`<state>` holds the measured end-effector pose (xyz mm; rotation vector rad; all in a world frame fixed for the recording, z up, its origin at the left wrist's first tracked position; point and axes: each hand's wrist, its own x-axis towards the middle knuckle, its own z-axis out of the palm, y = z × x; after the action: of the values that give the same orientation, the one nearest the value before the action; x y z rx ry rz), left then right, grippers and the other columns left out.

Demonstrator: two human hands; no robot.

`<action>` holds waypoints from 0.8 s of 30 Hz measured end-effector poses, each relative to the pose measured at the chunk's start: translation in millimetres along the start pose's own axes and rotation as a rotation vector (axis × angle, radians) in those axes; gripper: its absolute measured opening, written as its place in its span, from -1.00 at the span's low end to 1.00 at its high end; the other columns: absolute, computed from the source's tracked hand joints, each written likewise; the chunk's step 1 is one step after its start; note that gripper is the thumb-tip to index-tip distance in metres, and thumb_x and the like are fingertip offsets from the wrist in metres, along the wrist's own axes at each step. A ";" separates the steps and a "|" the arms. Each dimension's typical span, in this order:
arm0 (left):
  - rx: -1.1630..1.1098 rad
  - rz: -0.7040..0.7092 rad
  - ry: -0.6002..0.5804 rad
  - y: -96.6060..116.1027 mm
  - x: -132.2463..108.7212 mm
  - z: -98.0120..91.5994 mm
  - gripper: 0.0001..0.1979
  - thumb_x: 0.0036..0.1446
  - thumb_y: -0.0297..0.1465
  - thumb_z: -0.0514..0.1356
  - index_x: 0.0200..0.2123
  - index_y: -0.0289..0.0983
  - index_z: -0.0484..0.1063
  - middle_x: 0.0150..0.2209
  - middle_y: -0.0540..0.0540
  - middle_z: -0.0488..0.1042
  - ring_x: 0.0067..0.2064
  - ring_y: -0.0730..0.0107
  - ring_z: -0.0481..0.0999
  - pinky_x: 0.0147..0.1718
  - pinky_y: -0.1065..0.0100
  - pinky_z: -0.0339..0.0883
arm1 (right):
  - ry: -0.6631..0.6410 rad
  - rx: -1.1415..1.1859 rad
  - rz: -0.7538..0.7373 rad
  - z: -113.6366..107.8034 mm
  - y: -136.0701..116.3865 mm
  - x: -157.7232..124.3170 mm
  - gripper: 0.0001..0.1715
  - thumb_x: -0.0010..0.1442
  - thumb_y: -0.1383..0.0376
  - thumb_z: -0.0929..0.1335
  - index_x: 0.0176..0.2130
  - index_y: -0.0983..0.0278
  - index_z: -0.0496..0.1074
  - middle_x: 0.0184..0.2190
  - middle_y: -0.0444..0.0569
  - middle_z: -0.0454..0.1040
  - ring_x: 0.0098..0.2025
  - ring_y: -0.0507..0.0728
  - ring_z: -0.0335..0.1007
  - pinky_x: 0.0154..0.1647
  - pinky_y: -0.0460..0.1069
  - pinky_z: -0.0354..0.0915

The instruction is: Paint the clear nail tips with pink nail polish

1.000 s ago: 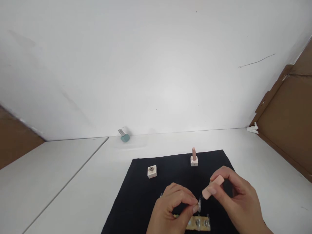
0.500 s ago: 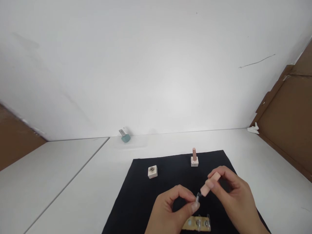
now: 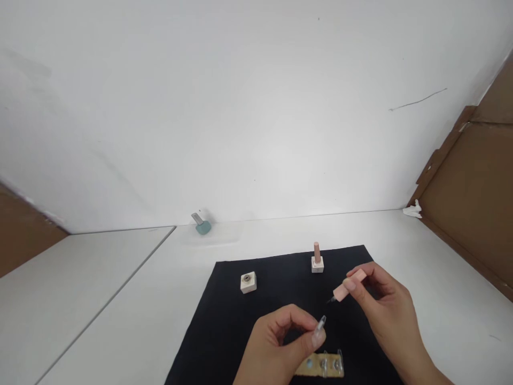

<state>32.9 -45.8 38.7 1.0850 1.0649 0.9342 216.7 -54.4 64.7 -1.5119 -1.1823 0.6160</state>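
Note:
Between thumb and forefinger, my left hand [image 3: 282,342] pinches a small clear false nail tip [image 3: 321,324]. My right hand [image 3: 380,310] grips the pale pink cap of a nail polish brush [image 3: 349,284], whose dark bristles point down and left, apart from the nail tip. Under my left hand lies a yellowish strip [image 3: 326,366] with round metal pieces and clear tips standing on it; part of it is hidden. An uncapped white nail polish bottle [image 3: 248,283] stands on the black cloth [image 3: 276,297], to the left and farther back.
A capped pink and white nail polish bottle [image 3: 317,259] stands at the back of the cloth. Against the white wall, a teal bottle [image 3: 203,226] leans in a clear tray [image 3: 218,240]. Brown cardboard [image 3: 468,187] borders the right side.
My right hand has drawn the brush up and away from the nail tip, which it was touching or nearly touching. My left hand still holds the tip. The view has shifted slightly.

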 end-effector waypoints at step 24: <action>0.405 0.428 -0.037 -13.9 0.9 -7.1 -0.81 0.11 -0.57 0.33 -0.44 -0.14 0.59 -0.36 0.06 0.68 -0.28 0.34 0.66 -0.07 0.33 0.45 | -0.113 -0.015 -0.116 -0.3 -6.6 -4.9 -0.68 0.16 0.10 0.49 -0.51 0.15 0.43 -0.59 -0.24 0.51 -0.50 0.06 0.38 -0.40 -0.11 0.34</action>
<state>27.3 -46.5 24.2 1.7067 1.0351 1.0517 212.7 -59.3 70.0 -1.4251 -1.3542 0.6216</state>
